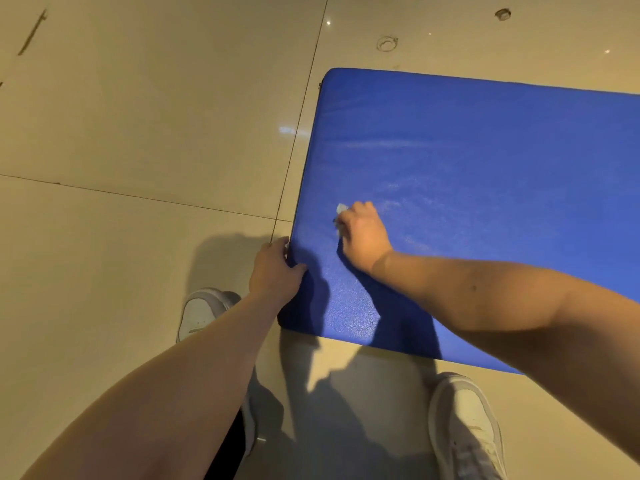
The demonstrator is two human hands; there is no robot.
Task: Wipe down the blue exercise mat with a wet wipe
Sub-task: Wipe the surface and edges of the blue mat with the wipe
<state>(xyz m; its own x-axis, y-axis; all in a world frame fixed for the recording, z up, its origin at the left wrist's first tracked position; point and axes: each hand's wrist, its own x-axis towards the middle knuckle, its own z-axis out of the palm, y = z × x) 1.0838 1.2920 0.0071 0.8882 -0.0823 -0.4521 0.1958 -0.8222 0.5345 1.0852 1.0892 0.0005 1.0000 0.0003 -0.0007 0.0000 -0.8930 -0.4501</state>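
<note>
2 grips on the blue mat (485, 150): right fingers (361, 210) curled round a wet wipe (341, 208), left fingers (281, 242) clamped on its edge.

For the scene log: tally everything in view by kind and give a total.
blue mat: 1
wet wipe: 1
hands: 2, left hand gripping the mat's edge, right hand holding the wipe on the mat
white shoes: 2
round floor fittings: 2
Total: 8
</note>
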